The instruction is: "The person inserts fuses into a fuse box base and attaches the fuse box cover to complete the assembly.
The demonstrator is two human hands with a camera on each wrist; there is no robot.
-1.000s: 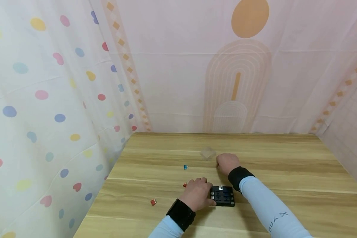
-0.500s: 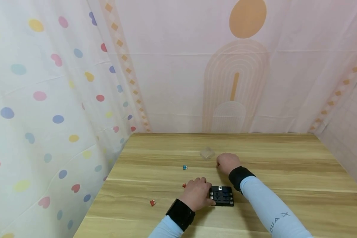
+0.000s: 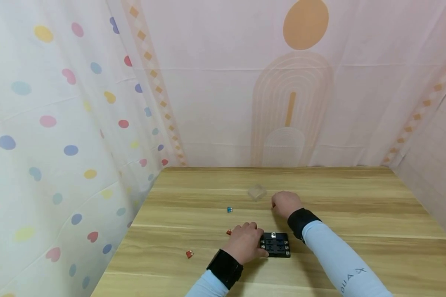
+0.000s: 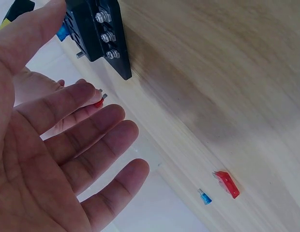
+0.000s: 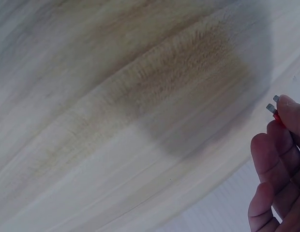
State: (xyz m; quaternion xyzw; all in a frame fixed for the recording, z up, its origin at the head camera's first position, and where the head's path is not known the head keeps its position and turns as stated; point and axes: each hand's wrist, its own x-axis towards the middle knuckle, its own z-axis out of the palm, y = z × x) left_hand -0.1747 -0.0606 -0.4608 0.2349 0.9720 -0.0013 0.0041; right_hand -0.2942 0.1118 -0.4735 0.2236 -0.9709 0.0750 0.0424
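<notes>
A black fuse block (image 3: 276, 245) with metal screw terminals lies flat on the table, to the right of my left hand (image 3: 242, 244). The thumb of that hand reaches the block's edge, and in the left wrist view its fingers (image 4: 99, 166) extend loosely. Farther back, my right hand (image 3: 285, 203) is held over the table. Between thumb and fingertips it pinches a red blade fuse (image 5: 277, 117), metal prongs pointing outward. A blue piece (image 4: 63, 33) shows at the block in the left wrist view.
A blue blade fuse (image 3: 229, 210) and two red ones, one near the left fingers (image 3: 228, 232) and another red fuse (image 3: 189, 254) farther left, lie on the wooden table (image 3: 342, 264). A clear plastic cover (image 3: 257, 192) sits behind. Patterned curtains (image 3: 215, 103) hang around the table.
The head view drifts slightly, so the table things appear a little farther left. My right hand shifts slightly right, away from the clear cover. The left hand stays at the fuse block.
</notes>
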